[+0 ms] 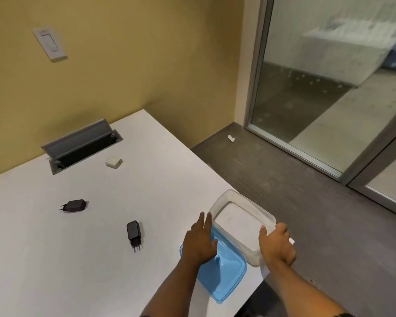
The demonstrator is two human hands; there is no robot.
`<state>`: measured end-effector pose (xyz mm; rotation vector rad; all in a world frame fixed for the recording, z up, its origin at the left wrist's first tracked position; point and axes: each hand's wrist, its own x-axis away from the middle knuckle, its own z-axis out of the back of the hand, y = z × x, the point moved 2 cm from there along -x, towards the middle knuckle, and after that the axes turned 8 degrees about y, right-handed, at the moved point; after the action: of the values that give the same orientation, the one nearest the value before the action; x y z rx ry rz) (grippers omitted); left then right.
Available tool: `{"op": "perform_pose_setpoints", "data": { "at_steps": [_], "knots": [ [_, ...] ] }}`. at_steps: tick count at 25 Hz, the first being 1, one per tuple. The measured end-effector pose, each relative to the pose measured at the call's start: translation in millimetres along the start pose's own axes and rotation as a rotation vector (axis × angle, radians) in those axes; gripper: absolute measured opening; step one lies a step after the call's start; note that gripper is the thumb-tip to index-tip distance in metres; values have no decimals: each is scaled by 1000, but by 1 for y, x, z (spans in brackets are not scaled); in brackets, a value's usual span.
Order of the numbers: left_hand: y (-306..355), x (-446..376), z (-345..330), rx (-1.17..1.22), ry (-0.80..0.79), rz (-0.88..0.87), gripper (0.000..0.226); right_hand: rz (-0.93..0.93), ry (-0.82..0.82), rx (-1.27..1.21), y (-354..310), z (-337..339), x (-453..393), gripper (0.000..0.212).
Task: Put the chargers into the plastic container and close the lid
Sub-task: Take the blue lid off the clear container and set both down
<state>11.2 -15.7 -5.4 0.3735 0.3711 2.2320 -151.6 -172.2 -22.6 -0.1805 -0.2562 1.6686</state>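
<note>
A clear plastic container (242,203) stands with nothing in it near the right edge of the white table (101,271), partly resting on its blue lid (224,275). My left hand (200,240) lies flat with fingers apart on the lid, against the container's left side. My right hand (277,244) grips the container's near right corner. Two black chargers lie on the table: one (133,232) left of the lid with prongs toward me, one (74,205) farther left. A white charger (113,162) sits toward the back.
An open grey cable hatch (80,145) is set into the table's far side by the yellow wall. The table's right edge drops to grey carpet (295,202). A glass partition (329,88) stands to the right, and a small white scrap (231,138) lies on the floor.
</note>
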Motion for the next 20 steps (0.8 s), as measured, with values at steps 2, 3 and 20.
{"op": "perform_pose_setpoints", "data": {
  "at_steps": [2,3,20],
  "knots": [
    [3,-7,-5,21,-49,41,91,-3,-59,44,2,2,-4,55],
    [2,-10,-10,23,-73,56,94,10,-73,68,3,2,-6,53],
    [0,-14,2,434,148,238,71,94,14,-90,-17,5,-13,45]
  ]
}}
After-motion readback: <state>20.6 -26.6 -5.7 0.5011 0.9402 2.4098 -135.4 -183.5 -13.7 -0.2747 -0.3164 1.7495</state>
